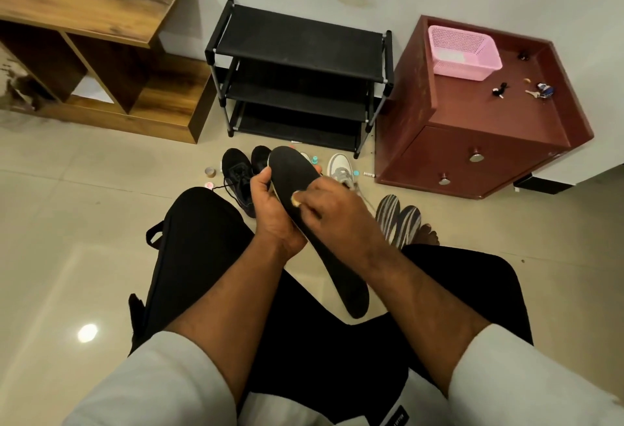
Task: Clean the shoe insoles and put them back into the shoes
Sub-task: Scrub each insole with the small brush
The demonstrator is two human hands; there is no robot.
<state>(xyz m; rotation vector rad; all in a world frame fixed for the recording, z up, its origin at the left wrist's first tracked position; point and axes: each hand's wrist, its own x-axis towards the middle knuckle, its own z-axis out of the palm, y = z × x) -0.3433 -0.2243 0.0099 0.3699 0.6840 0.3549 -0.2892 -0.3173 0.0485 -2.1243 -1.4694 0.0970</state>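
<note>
A long black insole (297, 175) is held up over my lap, toe end pointing away from me. My left hand (273, 212) grips it around the middle from underneath. My right hand (329, 202) pinches a small pale wad (296, 201), cloth or cotton, against the insole's top face. On the floor ahead stand a pair of black sneakers (238, 172) and, partly hidden behind the insole, a white and grey sneaker (341, 168). A striped pair of shoes (398, 219) lies to the right by my knee.
A black three-tier shoe rack (300, 54) stands against the wall, with a wooden shelf unit (101, 40) to its left and a maroon cabinet (472, 128) carrying a pink basket (462, 52) to its right. Small caps and a tape roll (210, 172) lie on the tiled floor.
</note>
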